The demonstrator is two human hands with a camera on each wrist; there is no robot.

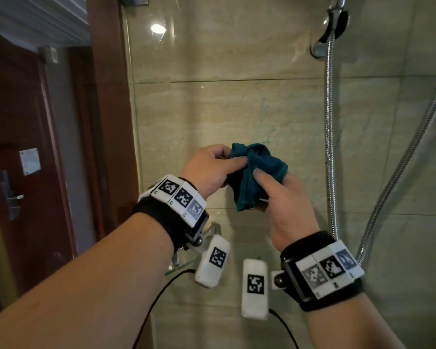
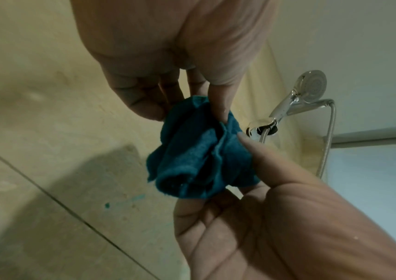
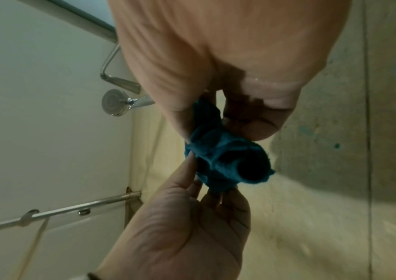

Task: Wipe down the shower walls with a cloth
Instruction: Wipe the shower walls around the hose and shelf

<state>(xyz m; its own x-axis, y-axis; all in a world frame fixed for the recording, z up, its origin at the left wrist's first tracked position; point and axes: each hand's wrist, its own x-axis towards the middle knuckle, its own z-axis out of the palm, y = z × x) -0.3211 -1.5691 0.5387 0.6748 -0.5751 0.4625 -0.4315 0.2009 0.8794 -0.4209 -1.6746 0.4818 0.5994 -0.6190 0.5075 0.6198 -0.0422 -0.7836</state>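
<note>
Beige tiled shower wall [image 1: 237, 117] ahead, shower hose [image 1: 329, 122] at its right. Off the wall, left of the hose, my left hand [image 1: 209, 170] and right hand [image 1: 285, 205] both pinch the bunched teal cloth [image 1: 254, 177]. I'm readying it; next I must press it flat to the tiles.

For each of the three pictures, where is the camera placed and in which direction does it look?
Head: worn on the head, looks forward and down at the tiled wall; both forearms, left hand and right hand show.
Left wrist: looks along the palm to the teal cloth and shower head.
Right wrist: likewise along its palm.
All three share the cloth, pinched by both hands.
</note>
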